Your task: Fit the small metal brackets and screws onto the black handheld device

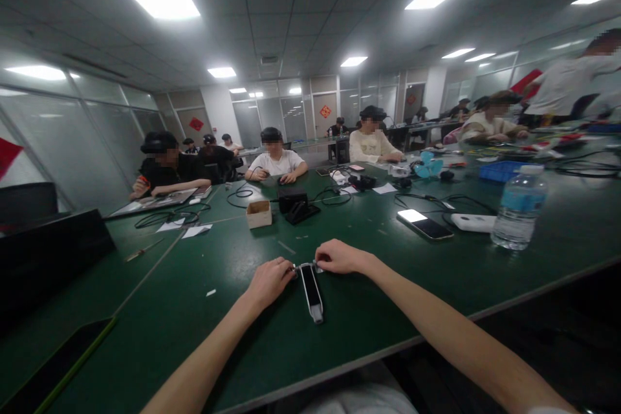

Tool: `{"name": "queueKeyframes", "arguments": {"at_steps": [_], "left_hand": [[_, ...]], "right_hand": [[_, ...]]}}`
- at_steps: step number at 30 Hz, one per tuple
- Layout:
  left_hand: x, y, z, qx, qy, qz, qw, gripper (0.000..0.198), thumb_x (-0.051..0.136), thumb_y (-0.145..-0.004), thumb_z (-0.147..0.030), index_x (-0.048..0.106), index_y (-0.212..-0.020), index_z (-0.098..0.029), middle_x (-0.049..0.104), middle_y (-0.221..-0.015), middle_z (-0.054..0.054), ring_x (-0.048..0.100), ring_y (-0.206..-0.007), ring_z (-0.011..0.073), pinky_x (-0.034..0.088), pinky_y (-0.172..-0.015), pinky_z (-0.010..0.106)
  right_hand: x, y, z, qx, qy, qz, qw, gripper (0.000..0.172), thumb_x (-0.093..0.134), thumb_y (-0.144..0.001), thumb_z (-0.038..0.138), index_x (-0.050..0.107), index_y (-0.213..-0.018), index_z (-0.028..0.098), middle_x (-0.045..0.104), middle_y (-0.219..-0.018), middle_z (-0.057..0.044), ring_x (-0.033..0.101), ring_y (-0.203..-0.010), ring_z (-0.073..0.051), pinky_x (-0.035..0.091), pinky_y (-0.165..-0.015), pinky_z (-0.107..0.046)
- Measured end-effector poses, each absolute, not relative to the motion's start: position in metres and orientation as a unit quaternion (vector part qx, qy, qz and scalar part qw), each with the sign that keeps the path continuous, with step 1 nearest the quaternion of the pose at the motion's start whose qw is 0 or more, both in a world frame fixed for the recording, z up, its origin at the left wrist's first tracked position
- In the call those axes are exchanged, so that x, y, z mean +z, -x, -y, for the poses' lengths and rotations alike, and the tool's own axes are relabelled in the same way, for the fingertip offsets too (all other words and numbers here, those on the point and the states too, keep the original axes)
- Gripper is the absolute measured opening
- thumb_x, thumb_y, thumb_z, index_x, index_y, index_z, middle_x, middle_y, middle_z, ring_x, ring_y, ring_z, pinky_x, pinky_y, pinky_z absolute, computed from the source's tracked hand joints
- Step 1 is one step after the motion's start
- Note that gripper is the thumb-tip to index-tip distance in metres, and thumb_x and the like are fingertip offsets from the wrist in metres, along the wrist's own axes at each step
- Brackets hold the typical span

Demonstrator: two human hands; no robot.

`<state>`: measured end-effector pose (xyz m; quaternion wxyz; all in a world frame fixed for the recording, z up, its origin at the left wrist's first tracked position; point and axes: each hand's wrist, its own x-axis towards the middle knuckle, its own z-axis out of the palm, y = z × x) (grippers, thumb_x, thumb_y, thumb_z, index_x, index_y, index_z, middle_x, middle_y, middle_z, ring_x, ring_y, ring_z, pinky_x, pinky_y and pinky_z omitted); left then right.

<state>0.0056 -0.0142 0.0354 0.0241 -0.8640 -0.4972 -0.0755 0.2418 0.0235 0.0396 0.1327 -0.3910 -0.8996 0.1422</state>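
On the green table in front of me lies a slim, long device (312, 291) with a black top, a pale rim and a grey near tip. Its kind I cannot tell. My left hand (269, 281) is closed at the far left corner of the device, its fingertips pinching a small pale part there. At the opposite corner my right hand (339, 257) also pinches a small, pale, partly see-through piece. The fingers largely cover both small parts. The near end of the device rests on the table, pointing towards me.
Beyond my hands stand a small cardboard box (259, 214) and a black stand (299, 210). To the right are a phone (424, 224), a white device (473, 223) and a water bottle (519, 207). Cables and paper scraps lie about. Several people sit around the tables.
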Motion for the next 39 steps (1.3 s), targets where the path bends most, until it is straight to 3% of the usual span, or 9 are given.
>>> {"name": "queueKeyframes", "arguments": {"at_steps": [25,30,39], "left_hand": [[0.0392,-0.0083,0.0184,-0.101,0.853,0.512,0.008,0.021,0.046,-0.089,-0.030,0.062,-0.099,-0.021,0.066,-0.096,0.003,0.061,-0.082,0.0166,0.045,-0.070,0.026],[0.0382,-0.0088,0.0181,-0.107,0.852,0.513,0.008,0.018,0.046,-0.088,-0.024,0.060,-0.099,-0.022,0.066,-0.097,0.003,0.061,-0.087,0.0170,0.044,-0.076,0.027],[0.0355,-0.0067,0.0162,-0.099,0.849,0.519,0.016,0.020,0.045,-0.089,-0.029,0.059,-0.101,-0.022,0.064,-0.098,0.003,0.061,-0.087,0.0180,0.045,-0.074,0.027]], "right_hand": [[0.0386,-0.2421,-0.0245,0.169,0.393,0.894,0.135,0.019,0.055,-0.083,0.027,0.067,-0.092,0.015,0.064,-0.086,-0.004,0.056,-0.073,-0.014,0.040,-0.065,-0.024],[0.0412,-0.2410,-0.0224,0.142,0.383,0.902,0.138,0.018,0.055,-0.083,0.025,0.068,-0.090,0.016,0.065,-0.083,-0.004,0.055,-0.071,-0.014,0.039,-0.062,-0.023],[0.0426,-0.2414,-0.0214,0.147,0.380,0.903,0.139,0.018,0.055,-0.083,0.026,0.068,-0.090,0.016,0.066,-0.085,-0.004,0.057,-0.072,-0.014,0.040,-0.063,-0.023]]}}
